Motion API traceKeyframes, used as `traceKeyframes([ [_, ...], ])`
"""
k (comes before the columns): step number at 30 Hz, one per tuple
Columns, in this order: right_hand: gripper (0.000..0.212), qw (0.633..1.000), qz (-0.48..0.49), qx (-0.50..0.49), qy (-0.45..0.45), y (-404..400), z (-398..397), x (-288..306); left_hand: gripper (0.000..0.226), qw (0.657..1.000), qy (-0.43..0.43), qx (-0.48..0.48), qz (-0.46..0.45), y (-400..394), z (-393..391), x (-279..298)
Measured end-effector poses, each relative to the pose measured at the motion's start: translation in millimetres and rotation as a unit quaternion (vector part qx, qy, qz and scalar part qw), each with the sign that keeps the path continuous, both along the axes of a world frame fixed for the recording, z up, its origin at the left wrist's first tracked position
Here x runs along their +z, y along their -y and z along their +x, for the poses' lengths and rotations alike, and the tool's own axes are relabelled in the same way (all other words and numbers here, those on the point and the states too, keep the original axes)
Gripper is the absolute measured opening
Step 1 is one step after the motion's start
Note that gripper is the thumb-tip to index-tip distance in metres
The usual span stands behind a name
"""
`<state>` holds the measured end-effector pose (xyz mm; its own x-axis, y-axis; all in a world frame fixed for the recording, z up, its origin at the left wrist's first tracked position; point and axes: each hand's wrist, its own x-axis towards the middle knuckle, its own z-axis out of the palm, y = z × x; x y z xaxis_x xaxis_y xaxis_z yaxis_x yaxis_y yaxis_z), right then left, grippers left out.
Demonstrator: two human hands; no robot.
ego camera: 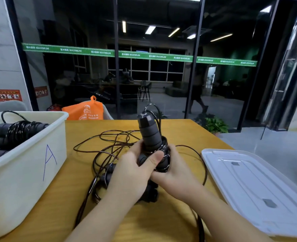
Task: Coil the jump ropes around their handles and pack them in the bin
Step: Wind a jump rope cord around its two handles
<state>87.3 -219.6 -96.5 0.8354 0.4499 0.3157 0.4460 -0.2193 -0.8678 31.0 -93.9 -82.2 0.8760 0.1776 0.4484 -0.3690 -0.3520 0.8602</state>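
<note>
Head view, single frame. Both hands were raised just above the wooden table (161, 224), closed together around one pair of jump rope handles (150, 135). The left hand (135, 173) gripped the handles from the left, thumb laid across the front. The right hand (172, 170) gripped from the right and underneath, fingers curled behind the bundle. The handles stood nearly upright, tilted slightly left, their dark foam tops projecting above both hands.

Several turns of black cord (165, 154) were wound around the lower part of the handles, just above the right hand. A thin loop ran from the top cap down the right side of the handles.

The loose rope (109, 147) lay in tangled loops on the table behind and to both sides of the hands, one strand trailing toward the near edge. More dark handles (107, 175) lay on the table under the left wrist (how many, I could not tell).

The white bin (30, 163), marked with a blue "A", sat at the left of the table. Inside lay at least one coiled jump rope (16, 131). The white lid (259, 187) lay flat at the right. An orange bag (84, 110) stood behind the table.
</note>
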Motion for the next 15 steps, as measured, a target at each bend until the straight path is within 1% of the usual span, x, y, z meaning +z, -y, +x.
traceKeyframes([
  [2,0.052,0.999,0.019,0.016,-0.036,1,-1,5,0.024,0.999,0.026,0.02,0.027,-5,0,1],
  [5,0.043,0.986,0.082,0.083,-0.118,3,1,8,0.014,0.995,0.054,0.04,0.073,-13,-2,5],
  [6,0.041,0.98,0.099,0.104,-0.141,5,3,8,0.016,0.994,0.061,0.043,0.082,-15,-2,6],
  [8,0.045,0.962,0.132,0.156,-0.181,8,4,9,0.023,0.993,0.066,0.044,0.088,-19,-2,6],
  [12,0.059,0.914,0.174,0.26,-0.259,13,8,8,0.023,0.991,0.103,0.06,0.058,-29,1,5],
  [15,0.071,0.854,0.197,0.35,-0.332,13,8,7,0.009,0.99,0.125,0.064,0.029,-36,5,2],
])
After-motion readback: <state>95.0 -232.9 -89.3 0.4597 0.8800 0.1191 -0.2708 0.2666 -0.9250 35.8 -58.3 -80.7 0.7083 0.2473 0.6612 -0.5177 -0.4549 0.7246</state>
